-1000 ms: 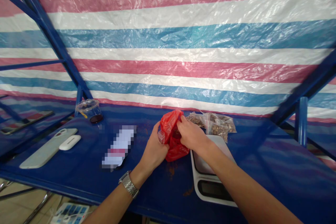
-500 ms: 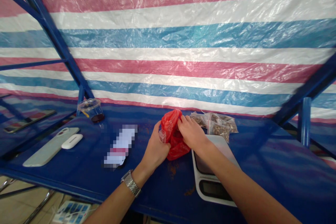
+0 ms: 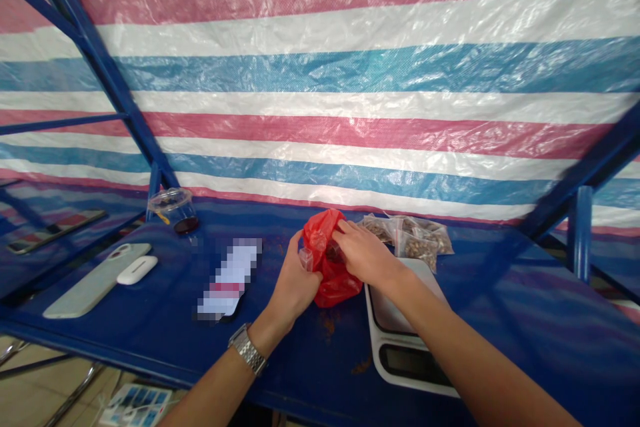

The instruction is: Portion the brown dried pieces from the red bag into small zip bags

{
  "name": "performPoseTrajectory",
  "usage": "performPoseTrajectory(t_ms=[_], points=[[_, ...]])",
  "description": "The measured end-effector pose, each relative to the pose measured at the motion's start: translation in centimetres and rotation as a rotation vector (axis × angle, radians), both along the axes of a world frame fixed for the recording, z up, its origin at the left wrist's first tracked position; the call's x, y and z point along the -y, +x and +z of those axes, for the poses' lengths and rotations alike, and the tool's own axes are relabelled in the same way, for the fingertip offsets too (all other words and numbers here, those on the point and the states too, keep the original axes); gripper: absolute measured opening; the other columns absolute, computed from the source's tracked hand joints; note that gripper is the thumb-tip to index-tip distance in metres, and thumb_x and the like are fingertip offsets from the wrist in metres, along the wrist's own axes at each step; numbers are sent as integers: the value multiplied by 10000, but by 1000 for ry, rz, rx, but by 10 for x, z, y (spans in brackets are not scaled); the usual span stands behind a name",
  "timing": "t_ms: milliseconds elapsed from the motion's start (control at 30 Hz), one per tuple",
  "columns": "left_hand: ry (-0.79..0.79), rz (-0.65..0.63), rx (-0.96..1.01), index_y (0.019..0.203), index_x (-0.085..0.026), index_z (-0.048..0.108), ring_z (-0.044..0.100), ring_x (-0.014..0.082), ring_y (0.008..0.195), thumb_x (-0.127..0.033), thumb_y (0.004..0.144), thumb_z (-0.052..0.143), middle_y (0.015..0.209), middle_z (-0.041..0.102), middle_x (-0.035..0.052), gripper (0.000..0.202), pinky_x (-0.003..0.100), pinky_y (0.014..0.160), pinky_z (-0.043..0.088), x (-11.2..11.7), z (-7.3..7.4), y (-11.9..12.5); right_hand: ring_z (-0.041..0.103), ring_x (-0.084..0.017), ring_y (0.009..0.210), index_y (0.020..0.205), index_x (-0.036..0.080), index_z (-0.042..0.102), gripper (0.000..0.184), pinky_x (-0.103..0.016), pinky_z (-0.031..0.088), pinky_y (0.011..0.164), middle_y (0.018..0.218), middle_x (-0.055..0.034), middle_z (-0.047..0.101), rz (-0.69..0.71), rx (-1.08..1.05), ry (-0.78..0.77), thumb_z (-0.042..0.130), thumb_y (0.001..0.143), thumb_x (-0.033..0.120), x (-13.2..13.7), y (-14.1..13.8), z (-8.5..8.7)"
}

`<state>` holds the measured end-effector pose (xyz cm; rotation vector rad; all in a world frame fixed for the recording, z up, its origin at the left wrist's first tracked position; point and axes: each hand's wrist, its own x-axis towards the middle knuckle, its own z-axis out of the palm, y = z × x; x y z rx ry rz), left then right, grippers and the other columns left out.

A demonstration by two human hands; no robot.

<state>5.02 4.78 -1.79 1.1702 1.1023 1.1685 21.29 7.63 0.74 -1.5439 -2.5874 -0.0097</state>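
Observation:
A crumpled red plastic bag point(image 3: 337, 285) stands on the blue table between my hands, its mouth held apart. My left hand point(image 3: 297, 283) grips the bag's left rim, with a bit of clear plastic point(image 3: 306, 259) by the fingers. On the other side, my right hand point(image 3: 367, 255) is closed on the right rim; some of its fingertips are hidden behind the red film. Something dark shows inside the bag, too shadowed to name. Under my right forearm lies a white kitchen scale point(image 3: 383, 353). Just behind it are clear zip bags point(image 3: 420, 240) of brownish dried bits.
Left of the bag lie a phone point(image 3: 231, 280) with a blurred screen, a white earbud case point(image 3: 137, 270) and a pale green phone point(image 3: 95, 283). A clear plastic cup point(image 3: 175, 210) with dark liquid stands farther back. Blue metal posts point(image 3: 580, 233) and a striped tarp point(image 3: 350, 133) bound the table.
My left hand has shifted slightly left with its side of the red bag, and the bag's mouth is spread a little wider. My right hand has hardly moved.

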Motion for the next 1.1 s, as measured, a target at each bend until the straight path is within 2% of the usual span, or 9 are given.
performPoseTrajectory(t_ms=[133,300,433,600,700,900,1000,1100], points=[[3,13,-76,1469,-168,376,737,204,892,100,604,589,1071,736,75,930,408,977,559,0,0,-2,551,-311,1257,1218,61,646,421,-428,441,1085,1319,-223,587,-41,51,39,472,843,-19,1,-2,0],[15,26,-110,1453,-163,409,719,186,850,107,604,590,1077,733,74,909,419,990,554,-1,-1,-3,509,-275,1326,1250,93,628,503,-407,422,1112,1367,-194,563,46,5,6,500,786,-50,0,0,0],[-7,36,-100,1468,-159,386,712,173,794,98,594,574,1052,733,67,930,384,932,574,-1,-2,-2,513,-271,1317,1251,101,629,511,-416,409,1120,1372,-192,555,55,-21,-10,512,778,-53,1,0,1],[-65,3,-68,1466,-140,393,703,174,735,76,574,583,952,736,40,938,319,779,594,0,4,-1,520,-267,1309,1232,130,649,505,-408,403,1116,1366,-175,561,73,-102,-58,572,761,-35,-1,0,-2],[-58,-1,-52,1452,-142,406,699,169,737,78,579,575,946,736,34,916,318,788,595,2,7,0,547,-257,1280,1215,148,665,489,-387,418,1093,1328,-154,595,55,-157,-86,570,767,-25,-2,4,-1],[4,-10,-91,1463,-165,374,722,195,860,93,595,554,1049,736,60,923,376,914,572,-3,0,-4,629,-221,1140,1133,173,690,408,-321,473,989,1254,-105,662,74,-336,-157,541,791,7,2,13,13],[30,-24,-83,1471,-175,362,727,208,902,81,613,567,1041,735,57,919,387,926,565,-4,-3,-5,667,-195,978,1048,178,693,387,-274,500,847,1088,-64,725,167,-407,-287,531,753,-13,4,14,17],[10,15,-111,1456,-166,384,721,196,814,68,616,587,972,737,44,896,363,846,584,-3,-1,-5,657,-162,787,931,176,682,337,-228,463,675,890,-16,725,215,-387,-397,544,695,-23,4,14,16]])
